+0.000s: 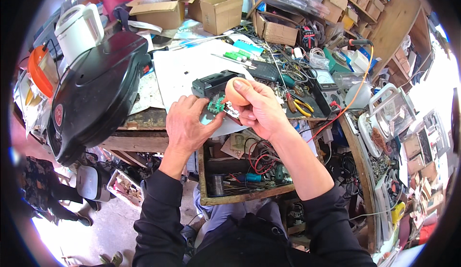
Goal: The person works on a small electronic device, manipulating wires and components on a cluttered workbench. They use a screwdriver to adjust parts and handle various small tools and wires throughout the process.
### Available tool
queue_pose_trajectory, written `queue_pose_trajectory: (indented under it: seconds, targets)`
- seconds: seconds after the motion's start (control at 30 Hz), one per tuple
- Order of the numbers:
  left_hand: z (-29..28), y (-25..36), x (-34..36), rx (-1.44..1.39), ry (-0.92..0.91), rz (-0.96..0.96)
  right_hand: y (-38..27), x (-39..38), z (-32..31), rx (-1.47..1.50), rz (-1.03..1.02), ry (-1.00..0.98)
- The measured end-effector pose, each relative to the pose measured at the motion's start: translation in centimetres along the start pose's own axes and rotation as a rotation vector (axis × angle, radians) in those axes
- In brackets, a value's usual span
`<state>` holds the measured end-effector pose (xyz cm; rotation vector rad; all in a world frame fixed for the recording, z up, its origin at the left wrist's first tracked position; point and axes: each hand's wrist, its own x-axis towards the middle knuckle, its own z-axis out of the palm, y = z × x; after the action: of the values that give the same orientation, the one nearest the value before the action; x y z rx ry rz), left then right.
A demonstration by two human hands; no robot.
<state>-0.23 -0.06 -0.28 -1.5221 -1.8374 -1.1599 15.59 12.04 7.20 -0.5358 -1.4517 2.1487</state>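
Observation:
My left hand (187,125) grips a small green circuit board (215,104) by its edges, fingers curled, over a white sheet (175,67) on the bench. My right hand (259,108) holds a peach-orange rubber squeeze bulb (236,91) just above and right of the board, thumb on top; its tip points down at the board. A black plastic housing (206,83) lies just beyond my hands. Green-handled screwdrivers (235,56) lie farther back, and yellow-handled pliers (302,108) lie to the right among other tools.
A large black appliance (93,89) fills the bench's left, beside a white kettle (77,31). Cardboard boxes (221,14) stand behind. An open drawer (247,197) with wires juts below the bench. A meter (325,84) and orange cables clutter the right. Another person's legs (57,195) are at lower left.

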Motion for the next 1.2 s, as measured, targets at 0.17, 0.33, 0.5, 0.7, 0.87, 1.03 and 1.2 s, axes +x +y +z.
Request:
queue_pose_trajectory:
  seconds: [0.17, 0.33, 0.5, 0.7, 0.87, 1.03, 1.2]
  targets:
    - [0.0, 0.3, 0.2, -0.016, 0.013, 0.004, -0.5, -0.5, -0.8, -0.007, 0.006, -0.049]
    - [-0.2, 0.1, 0.0, 0.005, -0.009, -0.002, 0.2, -0.1, 0.3, 0.049, 0.031, -0.016]
    - [0.1, -0.1, 0.0, 0.006, 0.001, 0.006, 0.1, -0.3, -0.3, 0.013, -0.028, 0.004]
    - [0.0, 0.1, 0.1, 0.004, 0.002, 0.004, 0.1, -0.2, -1.2, 0.046, 0.028, -0.044]
    - [0.0, 0.2, 0.0, 0.001, -0.006, -0.016, 0.5, -0.4, 0.1, 0.053, -0.037, 0.039]
    - [-0.1, 0.1, 0.1, 0.013, -0.018, -0.015, 0.3, -0.7, -0.3, 0.175, 0.016, -0.038]
    - [0.0, -0.1, 0.0, 0.010, -0.031, -0.015, 0.0, -2.7, -2.3, -0.195, -0.001, -0.202]
